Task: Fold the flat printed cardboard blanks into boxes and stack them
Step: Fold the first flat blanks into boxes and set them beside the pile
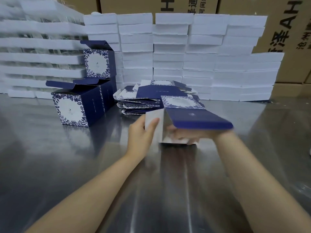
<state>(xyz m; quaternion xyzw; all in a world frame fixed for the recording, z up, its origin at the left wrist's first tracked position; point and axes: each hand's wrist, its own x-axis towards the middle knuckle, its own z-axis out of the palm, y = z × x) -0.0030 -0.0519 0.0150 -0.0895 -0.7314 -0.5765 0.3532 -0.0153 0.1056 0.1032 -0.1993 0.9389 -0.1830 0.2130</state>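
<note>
**Folding a blue box blank at mid-frame**

Holding a half-opened blank (186, 115) above the steel table (84, 165), the person works just right of the frame's centre. The left hand (143, 135) grips a white inner panel of the blank, thumb laid across its face and fingers hidden behind it. The right hand (183, 135) sits under the dark blue panel that juts toward the right; that panel and motion blur cover most of the fingers, so I cannot tell whether they are curled or flat.

Directly behind the blank, at centre frame, lies the pile of flat blanks (143, 100) — fanned unevenly, navy and floral faces mixed. Left of centre stand the folded boxes: a front box (74, 108) with its top flaps open, a second box (104, 95) just behind it, and a third box (99, 63) stacked on top of that one, its lid flap raised.

Across the upper half of the frame a wall of white foam trays (185, 52) rises in columns behind the pile; at upper left more trays (33, 52) appear blurred. Brown cartons (289, 39) with black printed characters fill the upper right and top edge.
</note>
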